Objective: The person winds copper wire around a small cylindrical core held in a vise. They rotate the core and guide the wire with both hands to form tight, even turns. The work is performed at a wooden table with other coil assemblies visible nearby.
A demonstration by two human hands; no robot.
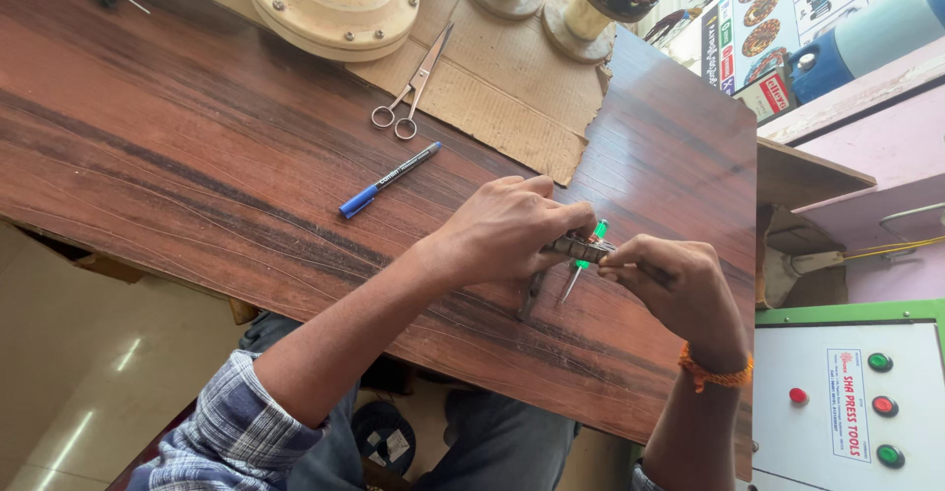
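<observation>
Your left hand [512, 225] and right hand [679, 284] both pinch a small metal part [579, 249] closed-fingered over the near-right wooden table [197, 156], green-handled screwdriver [587, 251] beneath.

A blue-and-white plaid sleeve [231, 432], dark trousers [492, 442] and an orange thread wristband [714, 373].

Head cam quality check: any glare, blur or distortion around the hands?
Head view: daylight is even and both hands, left hand and right hand, look sharp, casting only soft shadows on the table; sheen streaks the table's far right corner, and glare patches lie on the floor; table edges bow slightly, a wide-lens effect.
</observation>
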